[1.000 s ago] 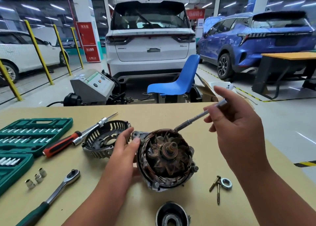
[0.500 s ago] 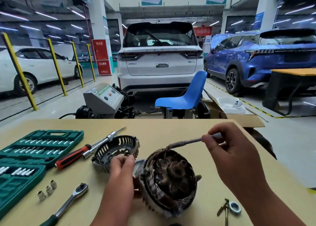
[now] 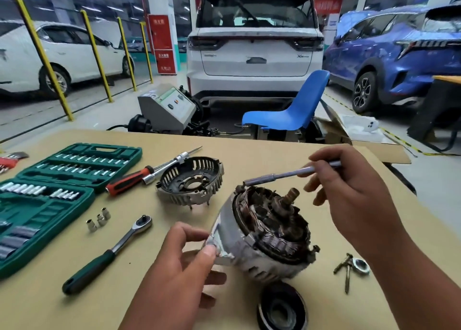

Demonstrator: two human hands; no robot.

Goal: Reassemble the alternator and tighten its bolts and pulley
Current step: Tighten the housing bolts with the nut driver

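The open alternator body (image 3: 267,232) lies tilted on the tan table, its copper windings and rotor shaft facing up and right. My left hand (image 3: 179,267) holds its silver housing at the lower left edge with thumb and fingers. My right hand (image 3: 349,197) pinches a slim metal socket driver (image 3: 287,175), whose tip sits on a bolt at the alternator's upper rim. The detached slotted end cover (image 3: 190,183) lies behind it. The black pulley (image 3: 282,309) lies at the near edge. Loose bolts and a nut (image 3: 351,267) lie to the right.
A green socket set case (image 3: 50,195) is open at the left, with three small sockets (image 3: 98,220) and a ratchet wrench (image 3: 107,255) beside it. A red-handled screwdriver (image 3: 149,172) lies behind. Beyond the table stand a blue chair (image 3: 289,110) and parked cars.
The alternator has tipped so its open face points up and right. My left hand moved from its top left to its lower left edge. The driver stays on the upper rim bolt.
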